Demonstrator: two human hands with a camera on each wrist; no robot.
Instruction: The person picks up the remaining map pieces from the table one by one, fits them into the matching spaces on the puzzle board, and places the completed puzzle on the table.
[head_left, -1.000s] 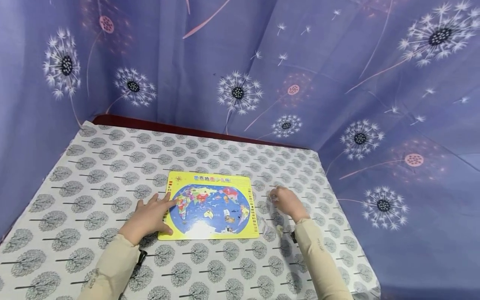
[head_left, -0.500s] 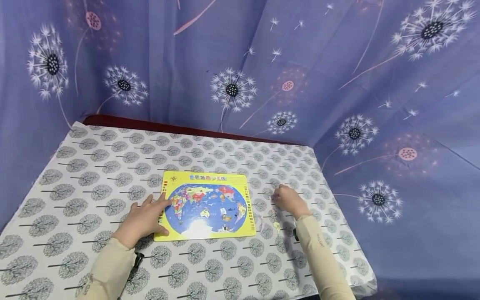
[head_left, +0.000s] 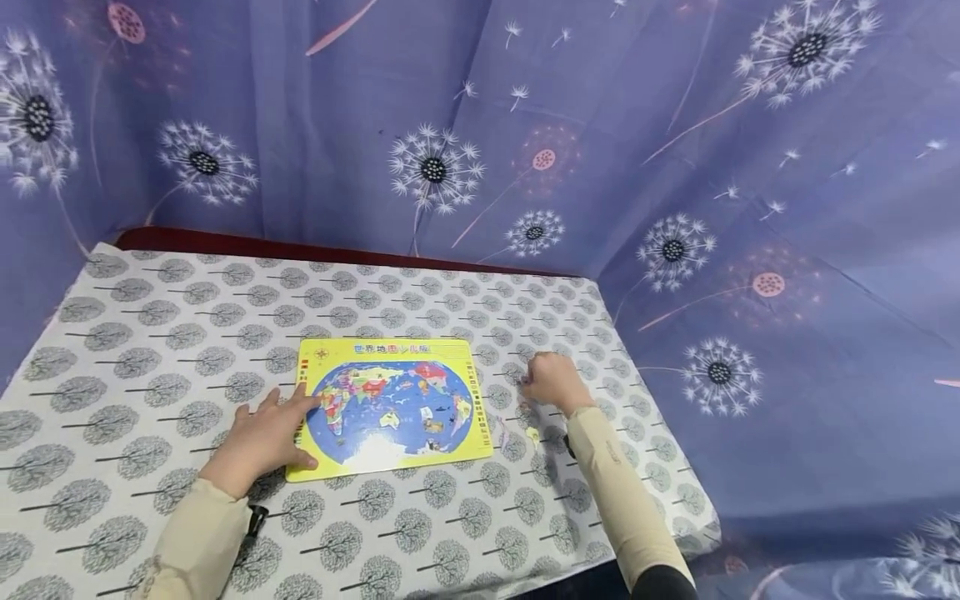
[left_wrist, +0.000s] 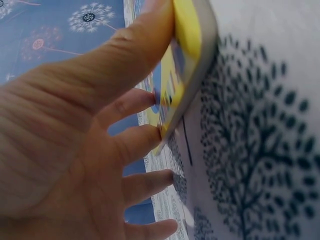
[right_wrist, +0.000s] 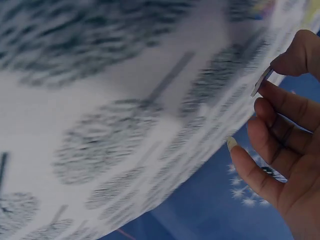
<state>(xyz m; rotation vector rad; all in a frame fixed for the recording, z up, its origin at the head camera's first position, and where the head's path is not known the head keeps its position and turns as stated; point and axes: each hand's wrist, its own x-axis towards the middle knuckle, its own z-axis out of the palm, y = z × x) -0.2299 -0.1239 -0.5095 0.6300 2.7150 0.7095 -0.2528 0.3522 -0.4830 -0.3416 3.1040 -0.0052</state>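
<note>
Map board [head_left: 390,404], yellow-bordered with a blue oval world map, lies flat near the middle of a table covered in white cloth [head_left: 172,483] printed with grey trees. At its left edge, a person's left hand [head_left: 262,435] rests with fingers spread, thumb and some fingertips touching the board, gripping nothing. Well to the board's right, the right hand [head_left: 553,382] pinches a small thin piece [right_wrist: 262,83] between thumb and index finger, just above the cloth. A pale yellow piece [head_left: 533,437] lies between that hand and the board's lower right corner. Purple-blue curtains [head_left: 330,142] with dandelions hang behind.
</note>
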